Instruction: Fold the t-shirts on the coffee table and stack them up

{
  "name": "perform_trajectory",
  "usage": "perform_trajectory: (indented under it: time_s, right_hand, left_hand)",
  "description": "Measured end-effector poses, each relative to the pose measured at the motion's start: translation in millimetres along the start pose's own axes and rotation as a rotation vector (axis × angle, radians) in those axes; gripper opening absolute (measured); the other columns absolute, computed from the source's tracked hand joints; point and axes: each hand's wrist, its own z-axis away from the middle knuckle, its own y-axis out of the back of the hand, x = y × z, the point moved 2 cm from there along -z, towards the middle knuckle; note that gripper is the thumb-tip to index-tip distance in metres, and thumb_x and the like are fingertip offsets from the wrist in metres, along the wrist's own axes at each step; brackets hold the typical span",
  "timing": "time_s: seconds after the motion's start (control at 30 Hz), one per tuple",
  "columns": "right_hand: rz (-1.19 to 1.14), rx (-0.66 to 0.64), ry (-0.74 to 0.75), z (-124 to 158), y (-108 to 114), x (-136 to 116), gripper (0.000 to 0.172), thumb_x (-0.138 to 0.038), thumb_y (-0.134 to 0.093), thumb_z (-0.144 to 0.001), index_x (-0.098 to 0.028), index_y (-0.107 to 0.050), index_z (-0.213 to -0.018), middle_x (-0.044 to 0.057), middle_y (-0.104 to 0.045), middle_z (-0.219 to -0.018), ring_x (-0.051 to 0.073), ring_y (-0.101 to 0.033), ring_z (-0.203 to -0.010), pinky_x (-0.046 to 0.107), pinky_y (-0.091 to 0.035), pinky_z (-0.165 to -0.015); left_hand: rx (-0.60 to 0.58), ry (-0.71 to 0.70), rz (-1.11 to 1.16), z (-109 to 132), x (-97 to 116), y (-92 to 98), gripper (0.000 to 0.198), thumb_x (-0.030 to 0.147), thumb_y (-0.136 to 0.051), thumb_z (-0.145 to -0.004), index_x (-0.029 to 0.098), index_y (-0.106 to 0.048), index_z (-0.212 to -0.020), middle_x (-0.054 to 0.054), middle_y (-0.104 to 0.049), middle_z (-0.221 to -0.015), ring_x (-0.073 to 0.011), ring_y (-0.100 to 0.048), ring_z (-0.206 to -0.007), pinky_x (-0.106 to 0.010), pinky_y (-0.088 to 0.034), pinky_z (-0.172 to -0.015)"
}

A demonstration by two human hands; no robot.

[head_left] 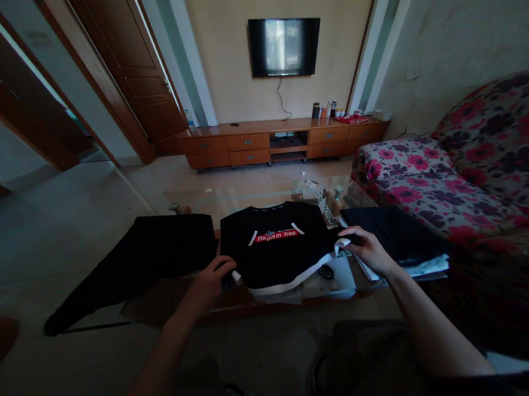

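A black T-shirt [278, 252] with a red and white "Remain free" print lies on a glass coffee table [227, 195], partly folded, its white-trimmed lower edge turned up. My left hand [214, 275] is closed on the shirt's lower left corner. At the lower right corner my right hand [364, 248] pinches the white trim. Both hands hold the near edge of the shirt just above the table's front.
Another black garment [145, 259] lies spread to the left, hanging off the table. A dark folded pile [398, 236] sits on the right over white papers. A floral sofa [472, 163] stands at right. Behind are a wooden TV cabinet [282, 138], a wall TV [284, 46] and tiled floor.
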Motion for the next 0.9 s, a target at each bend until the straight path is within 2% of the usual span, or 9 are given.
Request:
perform_trajectory:
  time_s: [0.07,0.2,0.33,0.47,0.57,0.67,0.77,0.9]
  right_hand:
    - [-0.029,0.019,-0.015,-0.4,-1.3,-0.5,0.030,-0.045,-0.081,-0.083,-0.022,-0.076,-0.102,0.005,-0.070,-0.105,0.023,-0.065,-0.102,0.035,-0.051,-0.093]
    - [-0.098,0.065,-0.080,-1.0,-2.9,0.4,0.031,-0.051,-0.077,-0.087,-0.021,-0.071,-0.089,0.001,-0.066,-0.085,0.018,-0.061,-0.081,0.029,-0.050,-0.075]
    - [-0.091,0.110,-0.069,-1.6,-2.2,4.0,0.034,-0.054,-0.076,-0.088,-0.021,-0.067,-0.084,-0.001,-0.062,-0.078,0.016,-0.057,-0.074,0.026,-0.047,-0.068]
    - [-0.044,0.244,-0.056,-3.5,4.1,9.6,0.037,-0.057,-0.078,-0.085,-0.022,-0.073,-0.097,0.002,-0.071,-0.091,0.019,-0.063,-0.083,0.028,-0.051,-0.073]
    - [-0.075,0.313,-0.064,-4.5,13.3,12.0,0.036,-0.057,-0.078,-0.084,-0.023,-0.074,-0.095,0.001,-0.071,-0.089,0.018,-0.063,-0.080,0.027,-0.051,-0.071]
    - [-0.145,0.355,-0.077,-4.4,24.6,12.4,0.033,-0.054,-0.081,-0.083,-0.022,-0.073,-0.088,-0.001,-0.068,-0.081,0.016,-0.061,-0.073,0.025,-0.049,-0.066]
    - [-0.196,0.389,-0.082,-3.5,35.2,12.1,0.035,-0.055,-0.083,-0.080,-0.023,-0.074,-0.091,0.000,-0.071,-0.087,0.017,-0.063,-0.077,0.027,-0.052,-0.071]
    - [-0.288,0.363,-0.130,-2.0,45.2,11.5,0.034,-0.055,-0.081,-0.082,-0.025,-0.073,-0.094,0.001,-0.072,-0.089,0.020,-0.067,-0.080,0.031,-0.055,-0.076]
  left_hand:
    - [-0.017,-0.026,-0.026,-1.4,4.7,1.0,0.048,-0.001,-0.037,-0.084,0.023,-0.066,-0.114,-0.008,-0.061,-0.131,-0.0190,-0.064,-0.112,-0.033,-0.051,-0.098]
    - [-0.052,-0.040,-0.020,-3.7,12.2,4.5,0.029,0.003,-0.038,-0.085,0.023,-0.058,-0.094,-0.006,-0.059,-0.107,-0.0192,-0.059,-0.096,-0.032,-0.048,-0.088]
    - [-0.076,-0.007,-0.003,-3.9,14.0,1.9,0.019,0.008,-0.042,-0.085,0.024,-0.050,-0.090,-0.004,-0.056,-0.099,-0.0218,-0.054,-0.093,-0.035,-0.045,-0.085]
    - [-0.069,0.041,0.014,-5.1,13.6,1.0,0.009,0.017,-0.054,-0.084,0.023,-0.047,-0.085,-0.003,-0.054,-0.095,-0.0208,-0.051,-0.088,-0.033,-0.044,-0.081]
    - [-0.086,0.087,0.144,-5.5,15.3,13.1,0.011,0.029,-0.054,-0.093,0.022,-0.053,-0.085,-0.003,-0.057,-0.094,-0.0199,-0.053,-0.089,-0.032,-0.045,-0.082]
    - [-0.093,0.205,0.302,-1.8,12.3,34.3,0.027,0.045,-0.050,-0.100,0.021,-0.063,-0.096,-0.001,-0.062,-0.091,-0.0186,-0.056,-0.085,-0.029,-0.047,-0.080]
    - [0.054,0.328,0.356,5.4,0.1,56.7,0.036,0.055,-0.059,-0.094,0.021,-0.069,-0.094,0.001,-0.064,-0.084,-0.0175,-0.057,-0.080,-0.026,-0.046,-0.075]
    - [0.398,0.450,0.395,14.0,-19.7,76.2,0.040,0.061,-0.069,-0.085,0.021,-0.073,-0.089,0.001,-0.067,-0.081,-0.0180,-0.059,-0.080,-0.024,-0.048,-0.074]
